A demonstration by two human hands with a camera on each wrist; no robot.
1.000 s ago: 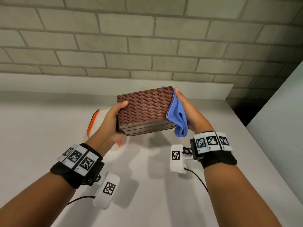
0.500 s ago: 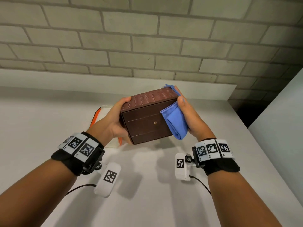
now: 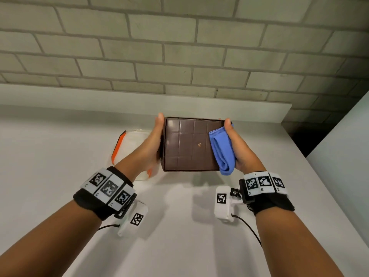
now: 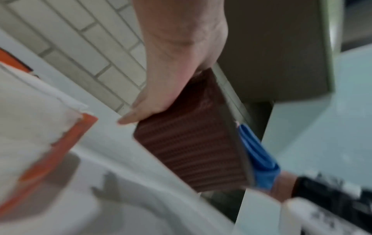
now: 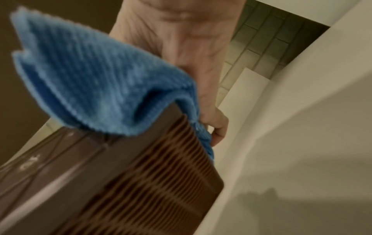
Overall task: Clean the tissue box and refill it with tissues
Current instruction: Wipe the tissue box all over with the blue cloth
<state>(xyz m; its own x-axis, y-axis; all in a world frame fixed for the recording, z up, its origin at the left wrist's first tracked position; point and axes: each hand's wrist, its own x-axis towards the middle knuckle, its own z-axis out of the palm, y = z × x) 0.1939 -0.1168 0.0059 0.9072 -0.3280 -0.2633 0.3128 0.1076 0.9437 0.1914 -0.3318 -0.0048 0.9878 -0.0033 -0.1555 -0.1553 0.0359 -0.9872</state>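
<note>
Since half a second ago, the tissue box (image 3: 189,144) is tipping further, its flat base now facing the camera, presumably for wiping. Left hand (image 3: 153,144) is gripping its left end above the surface (image 3: 60,156). Right hand (image 3: 237,148), fingers curled, is pinching the blue cloth (image 3: 221,150) against the right end. An orange-edged tissue pack (image 3: 127,144) is lying behind, waiting.

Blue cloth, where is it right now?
In the head view the blue cloth is pressed by the right hand against the right end of the brown tissue box, held above the counter.
</note>
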